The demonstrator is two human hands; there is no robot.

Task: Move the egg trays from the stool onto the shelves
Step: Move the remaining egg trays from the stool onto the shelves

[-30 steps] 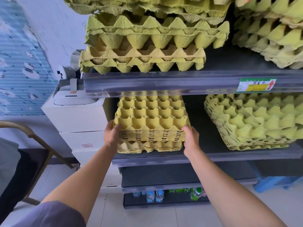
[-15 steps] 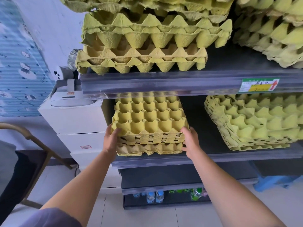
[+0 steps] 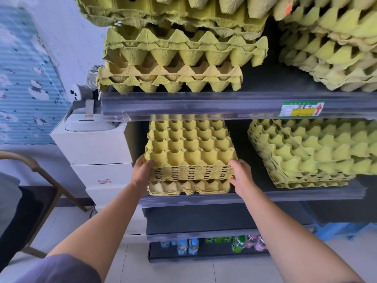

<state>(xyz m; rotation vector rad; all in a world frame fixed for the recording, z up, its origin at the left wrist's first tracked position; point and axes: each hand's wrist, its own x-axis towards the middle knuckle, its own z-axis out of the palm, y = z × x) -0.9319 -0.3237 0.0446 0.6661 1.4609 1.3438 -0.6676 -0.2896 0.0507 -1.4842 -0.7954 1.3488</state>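
Gripping tray stack, apparently, both hands half-curled

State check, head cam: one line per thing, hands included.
Left hand: gripping the held stack's left front corner.
Right hand: gripping its right front corner.
Held stack: nested, cups up, resting on the bottom trays.
Bottom trays: flat on the middle shelf, at its front edge.
Right stack: nested, skewed, on the same shelf.
Upper trays: piled unevenly on the top shelf.
Bottles: upright on the lowest shelf.
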